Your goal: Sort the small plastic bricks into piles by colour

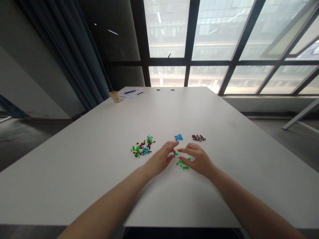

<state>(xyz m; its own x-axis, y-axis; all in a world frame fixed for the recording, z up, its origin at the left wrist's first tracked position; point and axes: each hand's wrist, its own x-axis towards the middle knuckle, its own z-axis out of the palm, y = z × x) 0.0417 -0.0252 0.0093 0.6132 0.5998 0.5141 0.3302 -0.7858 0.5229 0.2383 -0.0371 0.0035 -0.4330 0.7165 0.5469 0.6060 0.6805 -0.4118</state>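
My left hand (164,156) is curved over the table, thumb apart from the fingers. A small green brick (175,154) is just beyond its fingertips; I see no grip on it. Facing it, my right hand (198,157) has its thumb and fingers spread, with nothing visible between them. Below and between the hands lie several loose green bricks (185,167), one partly behind the right thumb. Pale yellow bricks (181,147) show between the fingers of both hands, partly hidden. Just past my left fingertips is a small group of blue bricks (178,137).
Dark brown bricks (198,137) form a group beyond my right hand. A mixed pile of coloured bricks (142,149) lies left of my left hand. Farther off on the white table (99,169) are a paper cup (115,97), papers (124,95) and a blue pen (130,92).
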